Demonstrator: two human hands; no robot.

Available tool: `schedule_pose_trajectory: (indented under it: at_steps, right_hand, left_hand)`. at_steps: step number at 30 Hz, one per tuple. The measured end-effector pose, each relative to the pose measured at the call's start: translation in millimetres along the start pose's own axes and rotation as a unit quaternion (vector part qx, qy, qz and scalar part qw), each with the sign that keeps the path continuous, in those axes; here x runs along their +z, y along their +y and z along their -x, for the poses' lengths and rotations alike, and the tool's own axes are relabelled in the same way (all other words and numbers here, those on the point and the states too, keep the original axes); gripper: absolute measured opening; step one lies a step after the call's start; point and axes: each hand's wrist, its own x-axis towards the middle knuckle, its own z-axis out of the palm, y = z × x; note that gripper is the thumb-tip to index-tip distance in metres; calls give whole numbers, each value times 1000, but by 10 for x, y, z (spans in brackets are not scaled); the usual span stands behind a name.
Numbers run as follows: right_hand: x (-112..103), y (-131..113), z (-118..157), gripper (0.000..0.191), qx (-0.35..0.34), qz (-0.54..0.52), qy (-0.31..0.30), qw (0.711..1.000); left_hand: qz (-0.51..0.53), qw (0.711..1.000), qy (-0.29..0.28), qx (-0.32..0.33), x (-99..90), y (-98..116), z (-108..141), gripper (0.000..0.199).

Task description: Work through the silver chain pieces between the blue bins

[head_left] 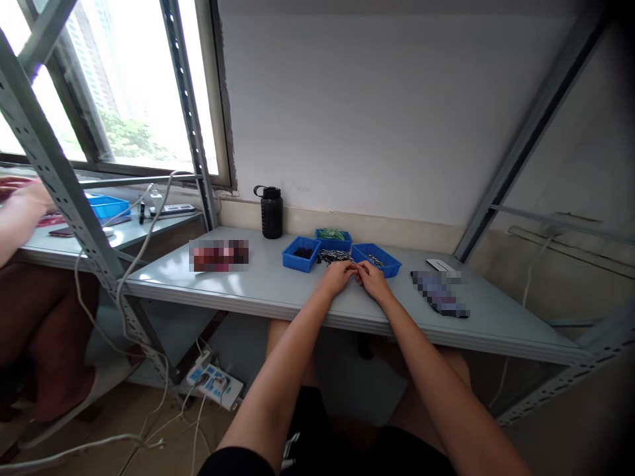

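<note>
A small metal part [355,265] sits pinched between left hand [338,276] and right hand [371,277], both resting on the worktop [278,291] before the blue trays [301,254].

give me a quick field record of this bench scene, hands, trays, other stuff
left hand: on the table edge, fingers meeting the right hand's over a small item too tiny to identify
right hand: touching the left hand
table: grey metal
trays: three blue trays behind the hands
loose parts: small dark metal pieces between the trays
bottle: black bottle upright near the wall
neighbour: another person's arm at far left
</note>
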Motion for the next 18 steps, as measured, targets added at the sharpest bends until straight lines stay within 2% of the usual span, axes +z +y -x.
schedule_pose_trajectory:
  at_steps: [18]
  right_hand:
    - [-2,-14,-20,27,14,-19,4,1000]
  left_hand:
    - [26,1000,2,2,-26,25,-25,24]
